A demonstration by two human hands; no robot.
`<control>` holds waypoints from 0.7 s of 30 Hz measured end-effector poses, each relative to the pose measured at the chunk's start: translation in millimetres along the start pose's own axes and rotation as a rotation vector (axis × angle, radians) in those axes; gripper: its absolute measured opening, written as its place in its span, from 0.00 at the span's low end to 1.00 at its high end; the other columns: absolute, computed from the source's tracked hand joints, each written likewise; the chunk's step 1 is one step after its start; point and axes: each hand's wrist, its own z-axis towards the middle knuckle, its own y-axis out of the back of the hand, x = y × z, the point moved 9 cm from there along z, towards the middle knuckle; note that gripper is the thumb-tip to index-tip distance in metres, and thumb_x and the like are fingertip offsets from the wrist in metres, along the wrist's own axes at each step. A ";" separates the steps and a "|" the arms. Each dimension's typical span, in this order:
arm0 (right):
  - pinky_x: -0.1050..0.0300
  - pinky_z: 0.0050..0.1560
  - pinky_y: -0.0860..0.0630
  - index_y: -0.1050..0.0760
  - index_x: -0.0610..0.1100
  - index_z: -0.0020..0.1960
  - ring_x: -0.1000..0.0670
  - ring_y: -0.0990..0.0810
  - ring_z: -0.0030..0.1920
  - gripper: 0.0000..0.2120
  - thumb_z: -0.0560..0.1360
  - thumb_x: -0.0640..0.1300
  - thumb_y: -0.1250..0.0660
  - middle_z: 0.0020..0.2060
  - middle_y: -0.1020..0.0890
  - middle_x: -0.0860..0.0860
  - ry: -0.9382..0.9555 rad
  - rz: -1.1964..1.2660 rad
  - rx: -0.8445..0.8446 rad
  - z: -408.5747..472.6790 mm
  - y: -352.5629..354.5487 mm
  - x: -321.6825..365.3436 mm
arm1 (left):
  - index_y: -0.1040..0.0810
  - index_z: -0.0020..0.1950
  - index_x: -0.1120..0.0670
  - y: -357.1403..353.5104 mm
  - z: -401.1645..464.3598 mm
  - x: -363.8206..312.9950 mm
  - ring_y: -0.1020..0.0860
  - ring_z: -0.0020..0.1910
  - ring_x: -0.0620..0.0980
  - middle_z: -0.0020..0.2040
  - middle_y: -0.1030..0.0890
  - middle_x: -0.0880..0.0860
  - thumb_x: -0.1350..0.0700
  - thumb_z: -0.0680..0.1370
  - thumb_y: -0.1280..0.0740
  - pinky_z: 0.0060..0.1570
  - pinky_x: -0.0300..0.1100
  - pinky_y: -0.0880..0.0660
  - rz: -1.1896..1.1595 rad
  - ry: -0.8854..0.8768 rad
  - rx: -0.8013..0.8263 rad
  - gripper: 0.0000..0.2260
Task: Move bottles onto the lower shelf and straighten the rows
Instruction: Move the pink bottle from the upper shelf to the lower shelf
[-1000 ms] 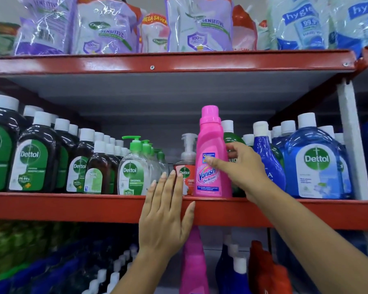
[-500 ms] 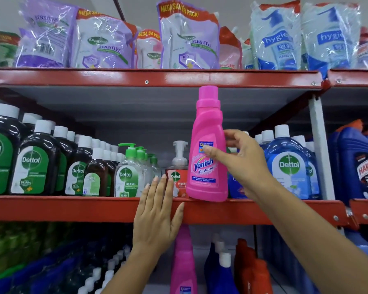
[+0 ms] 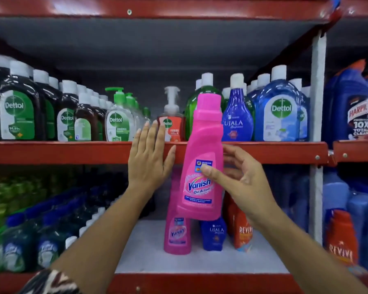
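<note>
While right hand (image 3: 240, 183) grips Vanish bottle (image 3: 202, 166), open lower shelf (image 3: 149, 247) beneath.

Shop: red shelves (image 3: 51, 152) stocked with branded cleaning bottles (image 3: 282, 115).

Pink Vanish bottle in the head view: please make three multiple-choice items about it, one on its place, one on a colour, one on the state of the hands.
1. Where is the held pink Vanish bottle?
A. Standing on the upper shelf
B. In the air, in front of the red shelf edge
C. Lying on the lower shelf

2. What colour is the Ujala bottle on the upper shelf?
A. Blue
B. Green
C. Orange

3. What is the left hand doing?
A. Gripping a bottle
B. Pressing a pump
C. Resting open and flat against the red shelf edge

Answers:
1 B: the right hand holds it tilted, clear of both shelves.
2 A: its body is deep blue, its cap white.
3 C: its fingers are spread and hold nothing.
</note>
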 end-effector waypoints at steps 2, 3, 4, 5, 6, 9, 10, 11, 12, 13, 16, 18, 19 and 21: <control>0.56 0.46 0.17 0.23 0.47 0.59 0.52 0.14 0.48 0.25 0.63 0.46 0.24 0.50 0.15 0.49 -0.035 0.007 0.004 -13.3 -1.9 -18.8 | 0.33 0.74 0.63 0.5 -0.5 0.2 0.34 0.74 0.60 0.73 0.30 0.63 0.45 0.82 0.47 0.75 0.52 0.45 0.003 -0.003 -0.014 0.28; 0.54 0.47 0.17 0.23 0.48 0.58 0.52 0.14 0.48 0.25 0.62 0.47 0.23 0.50 0.14 0.49 -0.060 0.014 0.001 -18.8 -3.1 -30.6 | 0.33 0.74 0.63 0.9 -0.7 0.4 0.34 0.74 0.61 0.73 0.30 0.63 0.45 0.82 0.48 0.74 0.52 0.45 0.003 -0.004 -0.021 0.28; 0.51 0.48 0.17 0.23 0.48 0.58 0.51 0.15 0.49 0.25 0.62 0.47 0.23 0.51 0.14 0.49 -0.088 0.027 0.001 -24.5 -4.6 -42.6 | 0.33 0.74 0.63 1.6 -1.0 0.6 0.34 0.73 0.61 0.73 0.30 0.63 0.45 0.83 0.48 0.74 0.52 0.44 0.001 -0.004 -0.030 0.27; 0.48 0.48 0.17 0.23 0.49 0.58 0.49 0.15 0.50 0.25 0.62 0.47 0.22 0.51 0.15 0.49 -0.119 0.042 0.001 -29.7 -6.3 -55.4 | 0.33 0.74 0.62 2.2 -1.5 0.8 0.34 0.73 0.61 0.73 0.30 0.63 0.45 0.83 0.49 0.74 0.52 0.44 -0.003 -0.003 -0.037 0.27; 0.46 0.49 0.17 0.23 0.49 0.58 0.48 0.15 0.51 0.25 0.63 0.47 0.22 0.52 0.15 0.49 -0.145 0.054 0.000 -34.7 -7.7 -67.6 | 0.33 0.74 0.62 2.5 -2.0 0.9 0.34 0.73 0.61 0.73 0.30 0.63 0.45 0.83 0.49 0.74 0.52 0.44 -0.007 -0.002 -0.044 0.27; 0.51 0.47 0.17 0.23 0.51 0.57 0.50 0.15 0.50 0.23 0.64 0.44 0.22 0.52 0.15 0.51 -0.193 0.047 -0.011 -47.9 -12.6 -100.5 | 0.32 0.74 0.62 3.5 -2.7 -0.6 0.33 0.73 0.61 0.71 0.28 0.62 0.45 0.84 0.53 0.73 0.52 0.43 0.001 -0.010 -0.070 0.27; 0.55 0.46 0.17 0.23 0.51 0.57 0.51 0.15 0.50 0.23 0.65 0.42 0.22 0.52 0.15 0.51 -0.205 0.042 -0.018 -52.3 -14.6 -110.6 | 0.32 0.74 0.61 3.3 -3.0 -1.2 0.32 0.72 0.61 0.71 0.27 0.62 0.45 0.84 0.54 0.73 0.52 0.43 0.009 -0.017 -0.079 0.28; 0.56 0.47 0.17 0.23 0.50 0.58 0.51 0.15 0.50 0.23 0.66 0.40 0.23 0.52 0.15 0.52 -0.212 0.039 -0.027 -56.4 -16.3 -120.8 | 0.31 0.73 0.61 2.7 -3.5 -1.5 0.32 0.72 0.61 0.70 0.27 0.62 0.45 0.84 0.55 0.73 0.53 0.43 0.016 -0.024 -0.088 0.28; 0.57 0.47 0.18 0.24 0.48 0.59 0.52 0.15 0.50 0.23 0.66 0.38 0.23 0.52 0.15 0.52 -0.214 0.036 -0.033 -60.1 -17.6 -129.7 | 0.31 0.73 0.61 2.0 -3.8 -1.7 0.31 0.71 0.61 0.70 0.26 0.62 0.45 0.84 0.55 0.73 0.53 0.42 0.024 -0.030 -0.098 0.28; 0.58 0.48 0.18 0.24 0.47 0.60 0.52 0.15 0.50 0.23 0.66 0.39 0.23 0.52 0.15 0.52 -0.216 0.031 -0.042 -63.0 -18.9 -138.5 | 0.31 0.73 0.61 1.6 -4.2 -1.6 0.31 0.71 0.61 0.70 0.26 0.62 0.45 0.84 0.55 0.73 0.53 0.42 0.031 -0.034 -0.107 0.28; 0.56 0.51 0.18 0.24 0.47 0.60 0.53 0.16 0.52 0.25 0.64 0.44 0.23 0.53 0.15 0.53 -0.240 0.034 -0.055 -68.8 -23.2 -162.4 | 0.31 0.73 0.61 0.9 -5.1 -1.6 0.31 0.71 0.61 0.70 0.26 0.62 0.45 0.84 0.55 0.73 0.53 0.42 0.040 -0.037 -0.132 0.27; 0.54 0.53 0.18 0.24 0.48 0.59 0.53 0.16 0.52 0.25 0.63 0.45 0.23 0.52 0.15 0.53 -0.271 0.037 -0.059 -69.0 -25.8 -177.2 | 0.31 0.73 0.60 0.6 -5.1 -2.0 0.31 0.71 0.61 0.70 0.26 0.61 0.45 0.84 0.55 0.73 0.53 0.42 0.047 -0.040 -0.143 0.28; 0.53 0.53 0.18 0.24 0.49 0.59 0.53 0.16 0.52 0.25 0.64 0.45 0.23 0.52 0.15 0.53 -0.283 0.033 -0.054 -68.5 -27.6 -183.7 | 0.30 0.73 0.60 0.8 -4.9 -2.0 0.31 0.71 0.61 0.70 0.26 0.61 0.45 0.84 0.55 0.73 0.53 0.42 0.050 -0.042 -0.148 0.28; 0.53 0.53 0.18 0.24 0.51 0.57 0.54 0.16 0.51 0.23 0.65 0.43 0.23 0.51 0.15 0.53 -0.303 0.022 -0.035 -67.1 -31.5 -193.5 | 0.30 0.73 0.60 1.4 -4.5 -1.7 0.30 0.71 0.61 0.69 0.25 0.61 0.45 0.84 0.56 0.73 0.52 0.42 0.054 -0.044 -0.154 0.28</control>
